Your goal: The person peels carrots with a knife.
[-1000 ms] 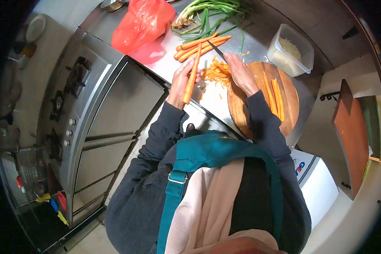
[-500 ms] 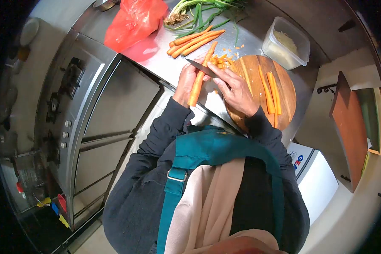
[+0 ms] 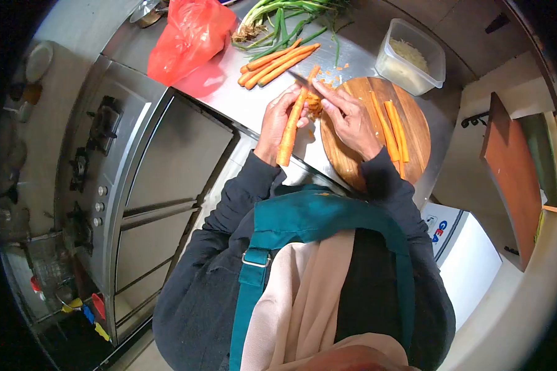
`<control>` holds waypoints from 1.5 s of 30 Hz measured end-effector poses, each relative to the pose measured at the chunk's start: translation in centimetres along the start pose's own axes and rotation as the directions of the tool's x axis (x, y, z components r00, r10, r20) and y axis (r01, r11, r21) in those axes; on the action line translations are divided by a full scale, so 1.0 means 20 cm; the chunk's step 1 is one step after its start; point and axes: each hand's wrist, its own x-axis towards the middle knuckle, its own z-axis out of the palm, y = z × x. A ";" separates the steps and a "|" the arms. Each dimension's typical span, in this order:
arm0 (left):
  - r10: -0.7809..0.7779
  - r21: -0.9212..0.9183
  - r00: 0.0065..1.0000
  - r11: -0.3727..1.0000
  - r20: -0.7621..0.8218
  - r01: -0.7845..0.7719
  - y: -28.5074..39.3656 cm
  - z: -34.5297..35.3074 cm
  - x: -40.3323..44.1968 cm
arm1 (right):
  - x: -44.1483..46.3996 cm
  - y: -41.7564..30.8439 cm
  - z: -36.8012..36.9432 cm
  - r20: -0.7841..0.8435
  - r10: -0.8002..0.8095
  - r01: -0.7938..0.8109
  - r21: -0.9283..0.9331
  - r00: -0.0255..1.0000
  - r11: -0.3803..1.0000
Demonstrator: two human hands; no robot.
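Observation:
My left hand is closed around a carrot, which slants up and away from me over the counter's front edge. In my right hand is a knife, its dark blade crossing the carrot near the far end. The knife's handle is hidden in my fingers. Orange peelings lie in a small heap beneath and between the hands. To the right, peeled carrots rest on a round wooden cutting board, partly under my right forearm.
Several unpeeled carrots lie beyond my hands, with spring onions behind them. A red plastic bag sits at the far left. At the back right stands a clear container of pale shreds. A stove is at left.
The knife has moved along the carrot toward its far end, my right hand pushing outward. My left hand still grips the carrot. The whole view has shifted slightly.

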 end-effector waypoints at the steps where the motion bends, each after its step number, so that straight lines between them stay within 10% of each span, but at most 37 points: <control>1: 0.002 0.003 1.000 1.000 -0.001 -0.002 -0.01 -0.03 0.02 | -0.02 -0.02 0.01 -0.001 -0.002 0.002 0.003 1.000 1.000; 29: -0.061 0.061 0.998 0.996 0.002 0.061 0.07 0.03 0.02 | 0.06 0.01 0.06 -0.039 0.075 -0.078 -0.094 0.996 0.992; 33: -0.110 0.150 0.986 0.984 0.125 0.091 0.07 0.01 0.01 | 0.15 0.18 0.05 -0.212 -0.118 0.124 0.015 0.970 0.992; 36: -0.159 0.028 0.985 0.987 0.067 0.157 0.10 0.01 0.05 | 0.14 0.09 -0.01 0.008 0.292 -0.290 0.152 0.956 0.945; 45: -0.253 -0.085 0.912 0.952 0.322 0.294 0.19 -0.08 0.18 | 0.26 0.03 0.07 -0.081 0.159 -0.122 0.340 0.984 0.932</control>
